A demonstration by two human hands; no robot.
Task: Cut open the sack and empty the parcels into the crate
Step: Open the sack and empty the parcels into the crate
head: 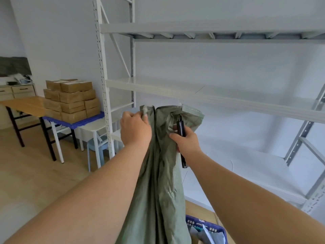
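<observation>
Hands: two, left hand (135,128), right hand (184,140) | sack (158,182): one, gripped | crate (207,226): one

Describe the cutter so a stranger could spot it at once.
Start at the green sack held up before the white shelves. On its right side, the right hand grips the cutter against the cloth. It is the only slim black tool there, standing nearly upright.

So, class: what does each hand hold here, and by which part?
Left hand grips the green sack by an upper corner; right hand grips bunched sack fabric plus a black cutter around its middle.
</observation>
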